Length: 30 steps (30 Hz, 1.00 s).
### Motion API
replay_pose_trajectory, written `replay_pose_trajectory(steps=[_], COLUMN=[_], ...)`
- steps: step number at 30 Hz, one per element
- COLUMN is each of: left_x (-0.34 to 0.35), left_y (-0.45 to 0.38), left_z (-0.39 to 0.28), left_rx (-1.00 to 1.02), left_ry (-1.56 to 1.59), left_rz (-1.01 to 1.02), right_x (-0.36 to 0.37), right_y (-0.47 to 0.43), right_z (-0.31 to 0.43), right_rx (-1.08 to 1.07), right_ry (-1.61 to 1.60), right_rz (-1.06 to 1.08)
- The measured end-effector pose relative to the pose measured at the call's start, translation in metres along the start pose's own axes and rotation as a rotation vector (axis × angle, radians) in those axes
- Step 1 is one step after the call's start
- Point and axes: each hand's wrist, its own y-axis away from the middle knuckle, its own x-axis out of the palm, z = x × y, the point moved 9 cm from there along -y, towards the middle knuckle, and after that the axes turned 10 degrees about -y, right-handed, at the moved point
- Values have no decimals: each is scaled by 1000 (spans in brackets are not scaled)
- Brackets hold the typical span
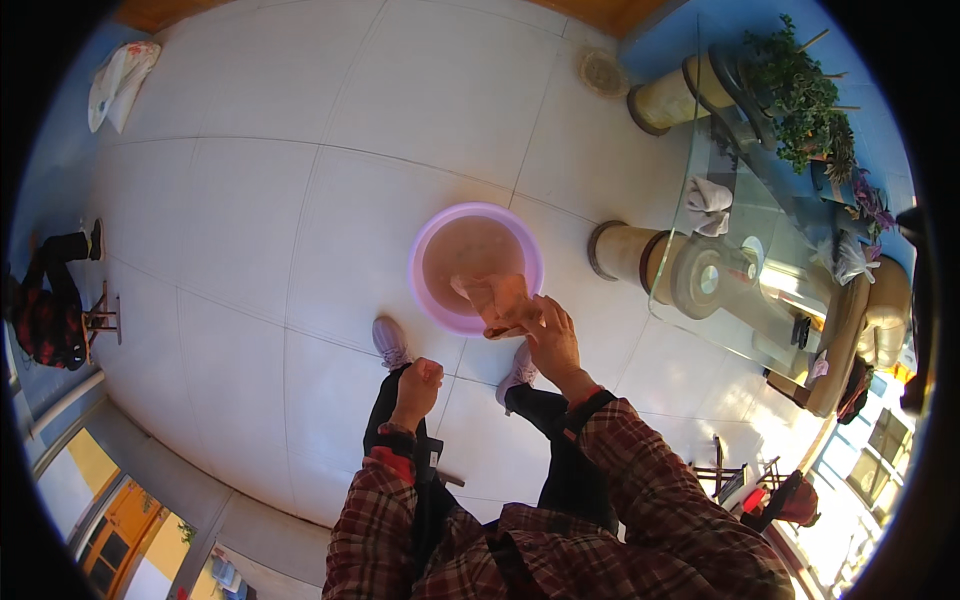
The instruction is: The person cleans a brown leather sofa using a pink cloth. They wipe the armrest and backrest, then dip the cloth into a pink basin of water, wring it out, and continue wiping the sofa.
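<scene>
My right hand [553, 334] grips one end of a wet, brownish-orange cloth [510, 298] at the near right rim of a lilac plastic basin [415, 277]. The cloth's far end reaches into cloudy brown water [469, 244], while its near end hangs over the rim. My left hand [420, 386] is curled into a fist above my left leg, apart from the basin, and nothing shows in it. The basin stands on the tiled floor just beyond my shoes [390, 343].
A glass-topped table [675, 311] on thick column legs stands at right, bearing a folded grey cloth [709, 205] and potted plants [802, 105]. Another person [52, 307] sits at far left. A white bag [124, 82] lies at upper left, and a round woven mat [603, 73] at the top.
</scene>
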Motion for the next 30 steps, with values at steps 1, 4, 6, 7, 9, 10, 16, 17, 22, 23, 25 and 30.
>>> replay_pose_trajectory(steps=[1,4,6,7,9,10,16,17,22,23,25,30], left_x=[1,4,6,5,7,8,29,33,53,56,58,56], left_y=[-16,-61,-94,-111,-143,-160,-238,-248,-287,-294,-306,-331], left_z=[8,23,31,34,34,29,15,14,11,13,13,3], left_rx=[-23,-25,-21,-15,72,142,334,339,404,408,437,498], left_ry=[19,-50,-105,-118,-126,-119,-281,-313,-299,-324,-362,-389], left_rz=[19,114,129,117,84,62,-11,-23,8,18,26,-45], right_x=[21,92,121,136,161,175,228,237,289,298,311,292], right_y=[-4,-2,-5,-5,-15,-21,-67,-72,-85,-90,-102,-133], right_z=[-16,-72,-94,-110,-125,-135,-163,-165,-205,-210,-219,-232], right_rx=[36,322,399,495,504,555,581,570,582,538,454,397], right_ry=[33,-73,-155,-178,-202,-200,-148,-117,162,214,357,280], right_rz=[30,247,212,225,200,213,22,5,53,55,92,6])
